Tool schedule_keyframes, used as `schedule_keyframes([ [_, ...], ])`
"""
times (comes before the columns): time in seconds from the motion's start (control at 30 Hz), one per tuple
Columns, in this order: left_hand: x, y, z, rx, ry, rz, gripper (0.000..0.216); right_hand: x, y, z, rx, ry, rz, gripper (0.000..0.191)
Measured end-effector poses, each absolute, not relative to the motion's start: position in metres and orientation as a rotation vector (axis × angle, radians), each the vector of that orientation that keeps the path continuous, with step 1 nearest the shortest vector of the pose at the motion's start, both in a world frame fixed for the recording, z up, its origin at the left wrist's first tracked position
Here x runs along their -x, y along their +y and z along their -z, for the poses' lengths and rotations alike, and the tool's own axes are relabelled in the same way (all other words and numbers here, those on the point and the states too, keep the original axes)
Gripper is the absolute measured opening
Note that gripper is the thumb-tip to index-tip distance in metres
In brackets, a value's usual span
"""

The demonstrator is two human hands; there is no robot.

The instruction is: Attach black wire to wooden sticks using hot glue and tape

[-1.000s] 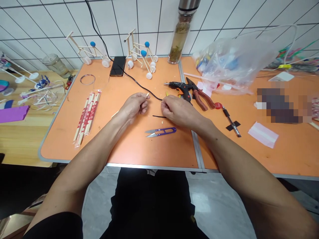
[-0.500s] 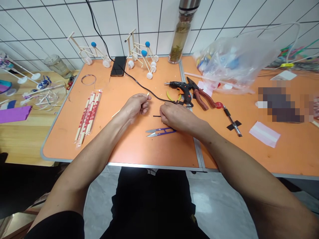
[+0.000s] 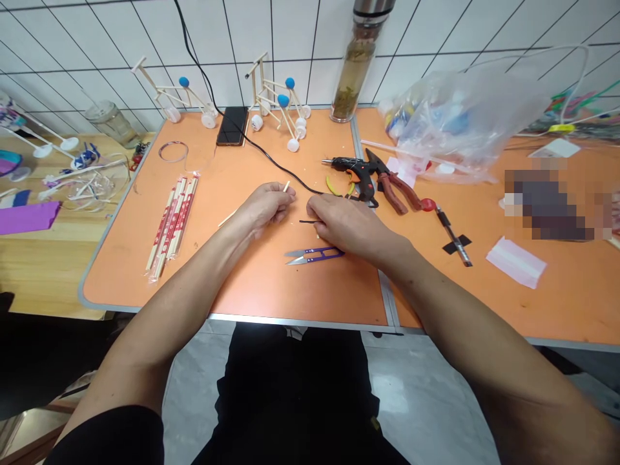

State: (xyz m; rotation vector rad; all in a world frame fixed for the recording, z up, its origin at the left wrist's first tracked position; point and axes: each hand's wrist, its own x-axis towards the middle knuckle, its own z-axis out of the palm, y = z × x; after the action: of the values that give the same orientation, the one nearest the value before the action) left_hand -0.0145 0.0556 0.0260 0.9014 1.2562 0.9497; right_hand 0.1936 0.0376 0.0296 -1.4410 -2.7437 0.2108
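My left hand [image 3: 272, 205] is closed around a thin pale wooden stick [image 3: 287, 186], whose tip pokes up past the fingers. Another length of pale wood [image 3: 227, 218] shows beyond my left wrist; I cannot tell whether it is the same piece. My right hand [image 3: 334, 219] faces it, a small gap away, fingers pinched together; what they hold, if anything, is hidden. A thin dark strip [image 3: 307, 222] juts out left of the right fingers. Purple-handled thread snips [image 3: 317, 256] lie just below the right hand, blades pointing left.
Behind my right hand are a black glue gun [image 3: 356, 173] and red-handled pliers [image 3: 394, 187]. Wrapped chopsticks [image 3: 172, 226] lie at left. Stick models with blue balls [image 3: 283, 101], a phone [image 3: 232, 126] and a glass bottle [image 3: 349, 84] stand along the wall. A black cable [image 3: 271, 163] crosses the table.
My right hand has shifted slightly left and its fingers have turned, showing the thumb side. More of the stick's tip now shows above my left fingers.
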Motion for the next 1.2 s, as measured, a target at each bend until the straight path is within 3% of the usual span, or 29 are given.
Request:
schedule_keyframes([
  [0.23,0.013,0.055,-0.029,-0.886,1.261,-0.941,0.018,-0.186,0.036,-0.026,1.457,-2.850,-0.121,0.039],
  [0.47,0.013,0.052,-0.031,-0.922,1.269,-0.904,0.019,-0.189,0.043,-0.018,1.507,-2.556,-0.403,0.046],
  [0.9,0.014,0.048,-0.032,-1.099,1.231,-0.826,0.015,-0.188,0.047,-0.006,1.359,-2.298,-0.208,0.037],
  [1.2,0.014,0.050,-0.033,-1.064,1.282,-0.884,0.016,-0.188,0.045,-0.015,1.334,-2.273,-0.261,0.035],
])
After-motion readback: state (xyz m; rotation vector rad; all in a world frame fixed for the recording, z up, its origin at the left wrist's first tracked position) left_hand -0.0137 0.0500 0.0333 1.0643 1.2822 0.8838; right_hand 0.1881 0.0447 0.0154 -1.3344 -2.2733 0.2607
